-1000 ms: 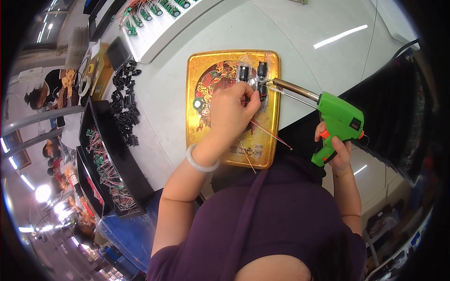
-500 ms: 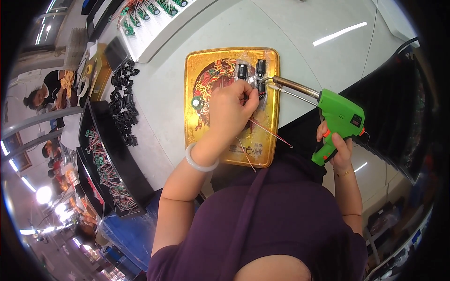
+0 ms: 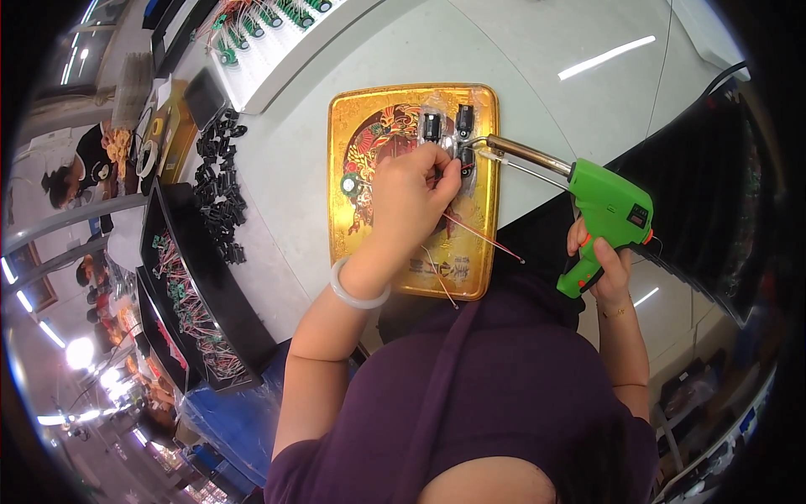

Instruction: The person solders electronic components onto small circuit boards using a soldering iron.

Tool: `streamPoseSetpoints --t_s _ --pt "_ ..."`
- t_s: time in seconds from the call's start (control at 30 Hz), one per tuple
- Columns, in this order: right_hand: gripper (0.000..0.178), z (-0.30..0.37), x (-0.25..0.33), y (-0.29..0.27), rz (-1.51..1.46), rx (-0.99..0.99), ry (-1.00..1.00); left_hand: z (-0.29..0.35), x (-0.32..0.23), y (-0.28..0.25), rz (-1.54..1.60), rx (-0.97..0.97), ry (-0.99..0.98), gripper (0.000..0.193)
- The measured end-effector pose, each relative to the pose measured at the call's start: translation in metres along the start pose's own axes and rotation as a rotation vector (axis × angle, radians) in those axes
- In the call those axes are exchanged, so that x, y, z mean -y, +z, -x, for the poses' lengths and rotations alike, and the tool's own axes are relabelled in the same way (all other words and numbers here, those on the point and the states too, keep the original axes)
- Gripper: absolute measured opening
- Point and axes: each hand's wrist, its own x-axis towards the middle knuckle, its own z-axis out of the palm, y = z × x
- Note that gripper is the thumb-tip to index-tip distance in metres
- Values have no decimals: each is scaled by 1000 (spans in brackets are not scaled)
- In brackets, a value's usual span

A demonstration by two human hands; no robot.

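My right hand (image 3: 610, 262) is wrapped round the handle of a green soldering gun (image 3: 611, 200). Its metal barrel points left, and the bent tip reaches a small black part (image 3: 467, 162) on a gold decorated tray (image 3: 346, 252). My left hand (image 3: 416, 189) is pinched at that part, close to the tip, on thin wires (image 3: 487, 238) that trail out under the palm toward me. The fingers hide the pinched ends. Just beyond sit two more black parts, one left (image 3: 431, 128) and one right (image 3: 465, 119). A small round green-edged piece (image 3: 350, 184) lies on the tray's left side.
Left of the tray lies a heap of black parts (image 3: 220, 181). A black bin (image 3: 243, 315) holds wired green boards. Several green round pieces with wires line a white rack (image 3: 285, 50) at the far left. Another person (image 3: 80, 172) sits at the far left.
The hands and soldering gun keep almost the same place over the tray. The whole picture has shifted very slightly.
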Motion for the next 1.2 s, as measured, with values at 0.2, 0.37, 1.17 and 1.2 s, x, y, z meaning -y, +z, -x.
streamPoseSetpoints --t_s 0.2,0.37,1.17,1.2 --pt "29 1 3 3 38 -12 -6 -1 -1 -1 -10 7 0 16" --pt "33 0 6 3 -35 -9 -78 -1 -2 -2 -6 10 -20 15" --pt "46 1 5 -2 -158 14 -82 -1 -4 -3 -3 -3 -4 9" --pt "46 1 4 -2 -164 14 -78 -1 -3 -3 4 -19 21 9"
